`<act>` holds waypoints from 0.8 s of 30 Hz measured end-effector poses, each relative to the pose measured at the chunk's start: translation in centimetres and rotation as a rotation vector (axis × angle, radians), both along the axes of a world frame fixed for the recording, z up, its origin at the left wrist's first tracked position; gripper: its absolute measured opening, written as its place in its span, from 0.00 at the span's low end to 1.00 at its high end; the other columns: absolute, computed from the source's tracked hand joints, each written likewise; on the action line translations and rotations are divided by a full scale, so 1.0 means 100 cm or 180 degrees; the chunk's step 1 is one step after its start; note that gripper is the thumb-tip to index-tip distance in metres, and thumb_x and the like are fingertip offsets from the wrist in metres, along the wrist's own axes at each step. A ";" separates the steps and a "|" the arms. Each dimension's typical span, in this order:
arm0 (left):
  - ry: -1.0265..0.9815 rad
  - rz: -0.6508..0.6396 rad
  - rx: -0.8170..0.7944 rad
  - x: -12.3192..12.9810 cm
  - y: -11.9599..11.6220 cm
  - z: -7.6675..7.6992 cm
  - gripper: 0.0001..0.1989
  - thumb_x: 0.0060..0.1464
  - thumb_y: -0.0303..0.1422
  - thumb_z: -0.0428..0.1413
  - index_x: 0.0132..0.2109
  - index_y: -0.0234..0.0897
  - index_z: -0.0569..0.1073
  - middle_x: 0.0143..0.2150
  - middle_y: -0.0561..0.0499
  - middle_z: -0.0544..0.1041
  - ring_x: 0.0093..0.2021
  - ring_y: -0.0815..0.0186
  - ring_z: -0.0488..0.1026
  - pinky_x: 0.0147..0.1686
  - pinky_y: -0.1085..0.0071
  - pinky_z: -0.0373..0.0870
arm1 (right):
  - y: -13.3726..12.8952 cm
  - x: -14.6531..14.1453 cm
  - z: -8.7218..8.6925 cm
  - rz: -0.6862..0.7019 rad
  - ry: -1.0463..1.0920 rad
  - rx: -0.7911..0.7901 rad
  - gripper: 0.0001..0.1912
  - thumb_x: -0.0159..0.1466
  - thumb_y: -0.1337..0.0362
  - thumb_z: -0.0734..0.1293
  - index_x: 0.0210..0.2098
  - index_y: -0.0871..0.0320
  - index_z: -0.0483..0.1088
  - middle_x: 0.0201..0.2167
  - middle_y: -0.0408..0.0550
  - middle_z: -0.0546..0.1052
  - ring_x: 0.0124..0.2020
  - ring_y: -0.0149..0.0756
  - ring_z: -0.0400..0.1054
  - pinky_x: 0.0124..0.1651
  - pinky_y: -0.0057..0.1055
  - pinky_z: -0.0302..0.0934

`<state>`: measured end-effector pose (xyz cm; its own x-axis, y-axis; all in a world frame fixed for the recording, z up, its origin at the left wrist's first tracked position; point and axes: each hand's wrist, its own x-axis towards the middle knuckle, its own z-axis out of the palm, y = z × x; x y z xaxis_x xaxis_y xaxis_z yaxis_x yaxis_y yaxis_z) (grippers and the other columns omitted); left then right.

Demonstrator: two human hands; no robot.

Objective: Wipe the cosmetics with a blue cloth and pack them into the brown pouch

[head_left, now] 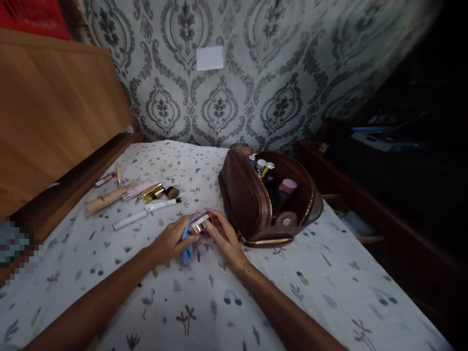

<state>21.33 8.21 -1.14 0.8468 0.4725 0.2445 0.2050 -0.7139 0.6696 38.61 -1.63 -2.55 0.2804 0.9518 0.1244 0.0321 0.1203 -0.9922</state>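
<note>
In the head view my left hand (170, 242) is closed on a crumpled blue cloth (187, 253), which presses against a small shiny case (201, 223) with a coppery edge. My right hand (227, 240) grips the other end of that case between thumb and fingers. What the case holds cannot be made out. Just right of my hands stands a brown cosmetic bag (243, 190), unzipped, its flap up. Inside it are several bottles and a pink-capped container (288, 185).
Left of my hands lie a white pen-like tube (146, 213), gold lipstick tubes (152, 193), a round-headed brush (172, 192), a pale pink tube (142, 188) and a beige tube (109, 198). A wooden cabinet (62, 92) borders the left. Patterned wallpaper (219, 107) rises behind the printed sheet (204, 302).
</note>
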 end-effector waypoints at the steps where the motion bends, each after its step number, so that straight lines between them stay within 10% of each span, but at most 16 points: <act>1: -0.0028 0.0103 -0.0096 -0.001 0.000 0.003 0.21 0.66 0.45 0.48 0.57 0.35 0.67 0.47 0.45 0.78 0.46 0.59 0.75 0.48 0.65 0.72 | 0.001 0.000 0.000 0.0003 0.0025 -0.0021 0.27 0.65 0.48 0.65 0.58 0.56 0.64 0.49 0.52 0.74 0.49 0.41 0.70 0.47 0.35 0.67; 5: -0.0213 0.0472 -0.0266 -0.004 0.002 0.004 0.20 0.65 0.47 0.47 0.52 0.36 0.69 0.40 0.50 0.77 0.39 0.63 0.74 0.42 0.68 0.72 | 0.004 0.001 -0.001 -0.0119 -0.0015 0.0112 0.24 0.61 0.48 0.68 0.50 0.56 0.66 0.46 0.51 0.75 0.47 0.41 0.71 0.42 0.32 0.68; 11: -0.0461 0.0693 -0.0056 -0.004 0.012 -0.009 0.22 0.67 0.44 0.46 0.60 0.36 0.67 0.55 0.42 0.77 0.54 0.58 0.75 0.55 0.62 0.70 | 0.006 -0.005 -0.003 -0.0263 -0.0432 0.0188 0.16 0.59 0.52 0.70 0.37 0.56 0.67 0.31 0.44 0.74 0.31 0.34 0.67 0.32 0.27 0.62; 20: -0.0561 0.0034 0.1959 0.001 -0.006 -0.007 0.21 0.68 0.34 0.46 0.65 0.36 0.63 0.61 0.38 0.73 0.65 0.55 0.65 0.63 0.55 0.63 | -0.003 -0.011 -0.001 -0.0312 -0.1783 0.0383 0.06 0.61 0.61 0.67 0.34 0.57 0.69 0.28 0.42 0.70 0.27 0.33 0.63 0.30 0.29 0.60; 24: -0.0460 -0.0120 0.2060 0.004 -0.010 -0.003 0.21 0.68 0.35 0.47 0.65 0.36 0.61 0.60 0.38 0.73 0.65 0.54 0.65 0.64 0.52 0.61 | -0.003 -0.009 -0.007 -0.0389 -0.1929 0.0549 0.05 0.61 0.62 0.66 0.31 0.56 0.68 0.27 0.43 0.71 0.28 0.35 0.64 0.31 0.30 0.62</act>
